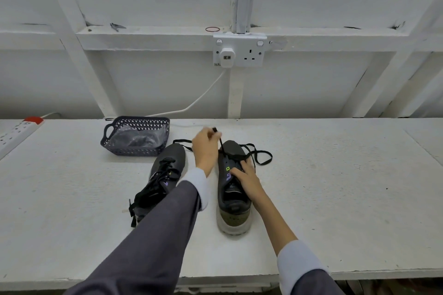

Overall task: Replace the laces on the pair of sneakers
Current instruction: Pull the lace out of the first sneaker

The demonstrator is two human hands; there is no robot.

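Two dark sneakers stand side by side on the white worktop (311, 175), toes pointing away from the person: the left sneaker (163, 175) is laced, and the right sneaker (233, 187) has a loose black lace (260, 154) lying around its toe. The left hand (206, 148) has its fingers (211, 135) pinched on one end of this lace and holds it taut above the toe, while the right hand (245, 175) presses down on the tongue with the fingers spread narrow. A dark basket (136, 135) with a plastic bag inside stands just behind the left sneaker.
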